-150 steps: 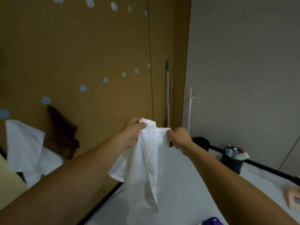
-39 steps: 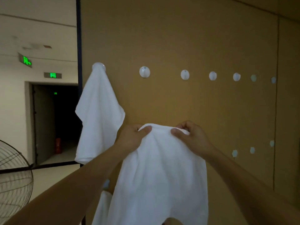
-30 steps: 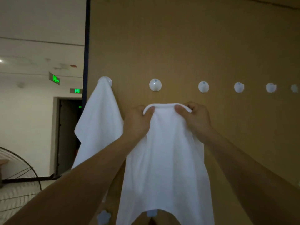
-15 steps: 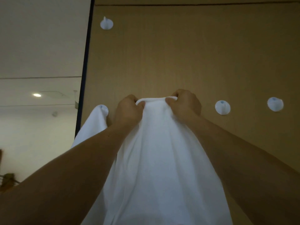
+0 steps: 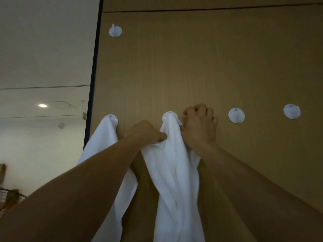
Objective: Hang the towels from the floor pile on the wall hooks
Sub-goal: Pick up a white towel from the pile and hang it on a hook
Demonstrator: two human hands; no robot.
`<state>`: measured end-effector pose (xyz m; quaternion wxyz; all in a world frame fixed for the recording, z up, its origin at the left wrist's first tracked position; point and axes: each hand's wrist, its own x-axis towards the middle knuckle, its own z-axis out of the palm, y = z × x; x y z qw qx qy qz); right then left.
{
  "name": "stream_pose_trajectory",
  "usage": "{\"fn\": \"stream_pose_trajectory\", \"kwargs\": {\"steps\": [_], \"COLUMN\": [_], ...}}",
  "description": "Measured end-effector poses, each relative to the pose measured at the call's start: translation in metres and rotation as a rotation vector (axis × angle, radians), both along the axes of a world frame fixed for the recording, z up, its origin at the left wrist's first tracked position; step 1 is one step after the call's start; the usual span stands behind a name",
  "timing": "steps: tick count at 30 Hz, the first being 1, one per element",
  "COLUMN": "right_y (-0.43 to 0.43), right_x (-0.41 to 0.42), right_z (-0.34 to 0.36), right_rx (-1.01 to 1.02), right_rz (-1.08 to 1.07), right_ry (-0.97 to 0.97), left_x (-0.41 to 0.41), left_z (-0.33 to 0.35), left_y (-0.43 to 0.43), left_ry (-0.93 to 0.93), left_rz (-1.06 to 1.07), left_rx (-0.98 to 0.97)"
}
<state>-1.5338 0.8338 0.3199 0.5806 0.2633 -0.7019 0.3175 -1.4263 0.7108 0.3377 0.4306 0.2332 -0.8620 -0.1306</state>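
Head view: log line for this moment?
white towel: top draped over second hook | left hand: pinches it below hook | right hand: grips it beside hook | other towel: on first hook

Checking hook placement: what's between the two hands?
Head view: the towel bunched over a hook, left hand pinching one side, right hand at the other.

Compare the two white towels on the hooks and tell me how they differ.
The left towel hangs untouched; the middle towel is pinched by the left hand and held near its top by the right hand. The left towel sits on the end hook by the panel edge; the middle towel is on the next hook. Both are white and drape downward.
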Motion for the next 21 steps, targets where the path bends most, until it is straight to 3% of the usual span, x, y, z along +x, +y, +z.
{"fn": "stream_pose_trajectory", "kwargs": {"steps": [3,5,6,8,11,19,21], "right_y": [-0.001,-0.002,-0.001,-0.003,-0.006,-0.008,-0.006], "right_x": [0.006,0.007,0.011,0.016,0.02,0.025,0.025], "right_z": [-0.017,-0.025,-0.027,-0.029,-0.03,-0.025,-0.024], "right_rx": [0.153,0.252,0.231,0.11,0.078,0.177,0.177], "right_rz": [-0.019,0.238,0.414,0.577,0.528,0.384,0.432], "right_ry": [0.208,0.084,-0.039,-0.162,-0.191,-0.437,-0.462], "left_x": [0.005,0.004,0.001,-0.002,-0.006,-0.025,-0.021], "left_z": [-0.005,-0.009,-0.012,-0.016,-0.025,-0.048,-0.044], "left_y": [0.001,0.003,0.003,0.006,0.006,0.016,0.022], "left_ry": [0.102,0.085,0.048,0.004,0.164,0.112,0.149], "left_rz": [0.422,0.392,0.266,0.019,-0.137,0.106,-0.037], "left_rx": [-0.631,-0.929,-0.948,-0.729,-0.353,-0.487,-0.359]}}
